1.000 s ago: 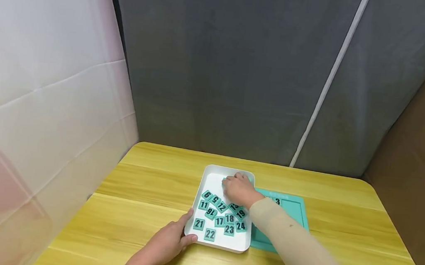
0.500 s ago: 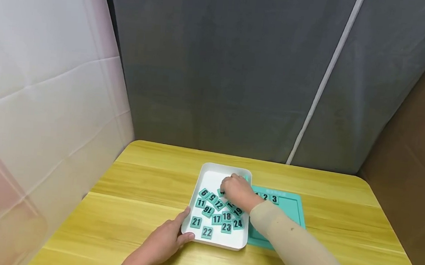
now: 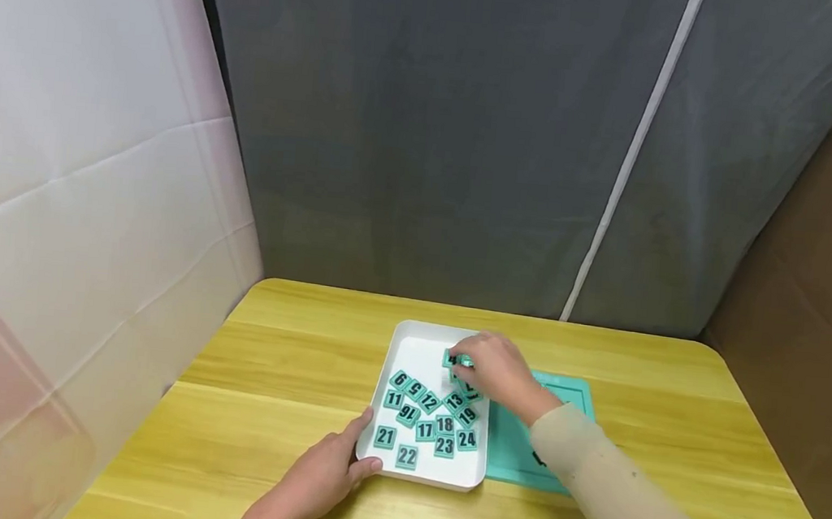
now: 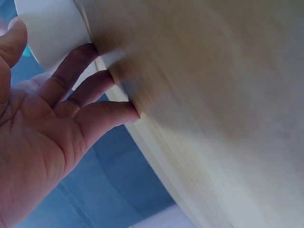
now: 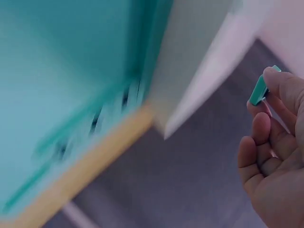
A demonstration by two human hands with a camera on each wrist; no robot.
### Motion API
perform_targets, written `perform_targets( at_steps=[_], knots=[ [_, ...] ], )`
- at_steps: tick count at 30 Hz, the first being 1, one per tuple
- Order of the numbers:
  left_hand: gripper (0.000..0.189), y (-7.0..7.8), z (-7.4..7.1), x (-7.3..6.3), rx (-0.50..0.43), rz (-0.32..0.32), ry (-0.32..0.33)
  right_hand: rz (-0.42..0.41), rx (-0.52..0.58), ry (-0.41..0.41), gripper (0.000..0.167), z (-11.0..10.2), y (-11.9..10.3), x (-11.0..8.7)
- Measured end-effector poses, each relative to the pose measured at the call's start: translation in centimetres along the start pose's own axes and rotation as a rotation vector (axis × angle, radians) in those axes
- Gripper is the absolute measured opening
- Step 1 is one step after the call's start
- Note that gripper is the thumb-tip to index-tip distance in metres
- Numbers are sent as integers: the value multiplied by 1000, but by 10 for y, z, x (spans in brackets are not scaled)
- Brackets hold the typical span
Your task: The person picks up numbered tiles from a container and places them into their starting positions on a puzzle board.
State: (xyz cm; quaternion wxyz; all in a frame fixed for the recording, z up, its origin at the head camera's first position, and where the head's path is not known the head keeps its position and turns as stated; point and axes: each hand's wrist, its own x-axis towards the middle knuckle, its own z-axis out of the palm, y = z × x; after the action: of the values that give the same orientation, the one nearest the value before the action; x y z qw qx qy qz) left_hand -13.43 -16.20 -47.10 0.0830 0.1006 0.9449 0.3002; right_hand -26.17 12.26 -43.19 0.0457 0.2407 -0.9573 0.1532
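Note:
My right hand (image 3: 498, 370) is raised over the far right part of a white tray (image 3: 415, 349). Between its thumb and index finger it pinches a teal number tile (image 5: 259, 90), whose face seems to read 4 in the head view. Below and nearer lie several more number tiles (image 3: 425, 431), loose and turned various ways in the tray; a few are partly covered by the right hand. My left hand (image 3: 322, 472) holds the tray's near left corner, thumb at the near rim. In the left wrist view, other fingertips (image 4: 128, 111) touch the tabletop.
Right beside the tray lies a teal board (image 3: 518, 455) with a raised frame, partly covered by the right forearm. A few number tiles on it show blurred in the right wrist view. The wooden table (image 3: 306, 349) ends at a grey curtain (image 3: 423, 170).
The right hand has lifted from the tray's far part and shifted right, with a tile pinched in its fingers. Tiles formerly under it now show. The left hand keeps its place on the tray.

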Motion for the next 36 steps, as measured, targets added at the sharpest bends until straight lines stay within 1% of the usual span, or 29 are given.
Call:
perform_targets(
  at_steps=[2,4,5,8,10,12,15,19,24,28,30,33,36],
  knots=[
    [81,0,-1,0,1,-2,8,56,26,53,29,-19,19,-13],
    [81,-1,-2,-1,6,-7,19,129,49,75,29,-33,41,-29],
    [81,-2,-3,-2,10,-10,23,161,53,79,29,-37,54,-37],
    [81,-5,-7,-4,24,-19,37,229,49,55,27,-38,86,-57],
    [80,-7,-10,-6,29,-26,43,235,38,24,25,-33,101,-66],
    [80,-7,-12,-7,29,-30,47,222,23,-1,23,-26,110,-74],
    [80,-7,-13,-7,22,-29,45,185,-12,-28,21,-17,115,-80],
    [81,-6,-11,-7,17,-28,38,154,-75,-48,20,-6,115,-83],
    [80,-6,-10,-7,18,-37,36,118,-134,-31,19,4,112,-82],
    [80,-6,-9,-7,18,-41,27,97,-151,-1,17,7,111,-81],
    [80,-6,-9,-7,15,-43,27,104,-139,9,17,8,111,-81],
    [80,-6,-9,-7,16,-47,28,137,-98,13,17,9,112,-79],
    [80,-6,-10,-7,15,-47,32,169,-68,0,17,9,114,-78]
  ],
)
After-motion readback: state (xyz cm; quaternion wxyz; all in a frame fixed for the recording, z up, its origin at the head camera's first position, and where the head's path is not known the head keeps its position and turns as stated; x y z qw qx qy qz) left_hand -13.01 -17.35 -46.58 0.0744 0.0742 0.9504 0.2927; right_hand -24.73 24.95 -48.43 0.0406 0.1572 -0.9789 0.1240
